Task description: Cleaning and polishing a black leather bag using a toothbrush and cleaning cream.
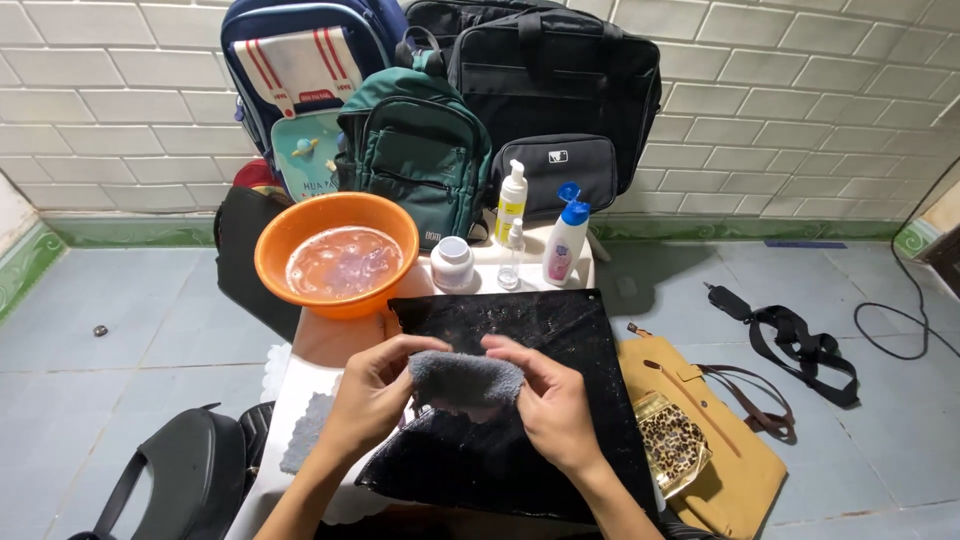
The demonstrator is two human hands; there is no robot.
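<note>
Grey cloth (465,378), a small fuzzy pad, is held between both hands above a glossy black bag (520,400) that lies flat on a low white table (300,400). On the left, the left hand (372,392) is curled, its fingers closed over the cloth's left end with the thumb on top, so that the edge is pinched. On the right, the right hand (548,400) is likewise closed, its fingertips bent down onto the cloth's upper right edge and gripping it. The cloth is stretched between the two grips and rests just over the bag's wet, speckled surface.

Further left, a dark bag (180,480) with a strap is seen on the tiled floor. Behind the hands, an orange basin (290,240) of foamy water is placed at the table's far left corner, and beside it a white jar (452,263), a small clear bottle (511,255), a pump bottle (512,200) and a white bottle with a blue cap (565,240) are lined up. Backpacks and black cases are stacked against the wall. To the right, a tan bag (730,460), a leopard-print pouch (672,440) and a black strap (800,345) lie on the floor.
</note>
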